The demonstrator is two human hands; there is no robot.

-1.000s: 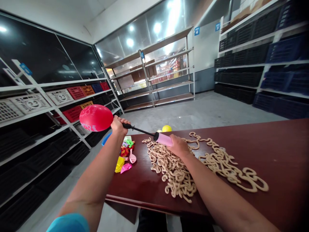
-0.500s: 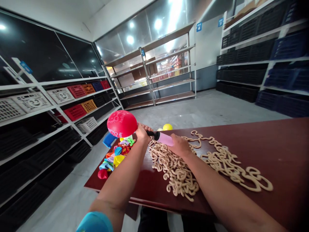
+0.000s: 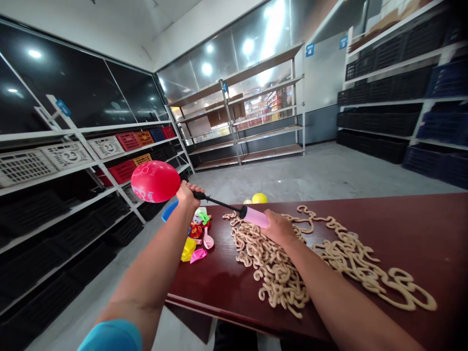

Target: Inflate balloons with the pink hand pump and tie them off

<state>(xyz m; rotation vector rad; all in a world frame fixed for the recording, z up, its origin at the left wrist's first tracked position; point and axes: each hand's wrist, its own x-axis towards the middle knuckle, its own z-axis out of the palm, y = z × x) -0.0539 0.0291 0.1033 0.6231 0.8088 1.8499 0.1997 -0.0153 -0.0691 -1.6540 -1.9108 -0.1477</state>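
An inflated red balloon (image 3: 155, 181) with pale print sits at the black nozzle end of a hand pump. My left hand (image 3: 189, 195) is closed around that end, at the balloon's neck. The pump's black rod is drawn out and slants down to its pink barrel (image 3: 255, 217), which my right hand (image 3: 280, 228) grips. Beneath and beside my right hand lies a heap of tan curly strands (image 3: 272, 263). Uninflated balloons, among them a yellow one (image 3: 188, 249) and a pink one (image 3: 198, 255), lie on the table near my left forearm, which hides part of them.
The dark red table (image 3: 219, 287) spans the foreground. More tan strands (image 3: 365, 263) lie to the right. A yellow balloon (image 3: 259, 198) shows past the far edge, and a blue object (image 3: 168, 210) beyond the left edge. Shelves with crates (image 3: 69, 155) stand left and right.
My left hand and the red balloon have moved left, away from the barrel, and the pump's rod now shows extended. My right hand keeps its grip on the barrel. The view has shifted slightly.
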